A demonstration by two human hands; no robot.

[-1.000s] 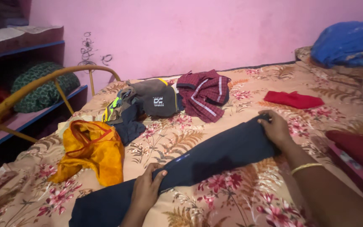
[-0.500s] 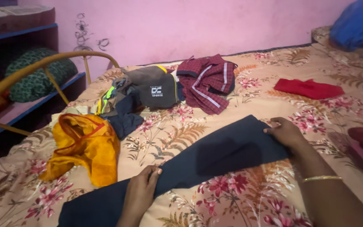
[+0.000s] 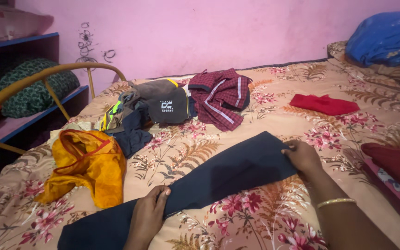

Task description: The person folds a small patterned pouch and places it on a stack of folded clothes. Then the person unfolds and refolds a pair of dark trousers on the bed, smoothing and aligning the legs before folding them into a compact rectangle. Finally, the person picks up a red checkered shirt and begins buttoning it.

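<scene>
- Soft, even indoor light, a little dim, tinted pink off the wall.
- Shelves at the left sink into deep shadow.
- Mild shadow under the hands; no glare.
- Fine detail slightly soft, edges stretched.

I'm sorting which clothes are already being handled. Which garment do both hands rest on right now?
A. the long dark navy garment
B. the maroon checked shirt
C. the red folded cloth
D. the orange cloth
A: the left hand presses the middle of the dark navy garment and the right hand holds its far end, flat on the floral bedsheet; the other clothes lie untouched.
</scene>
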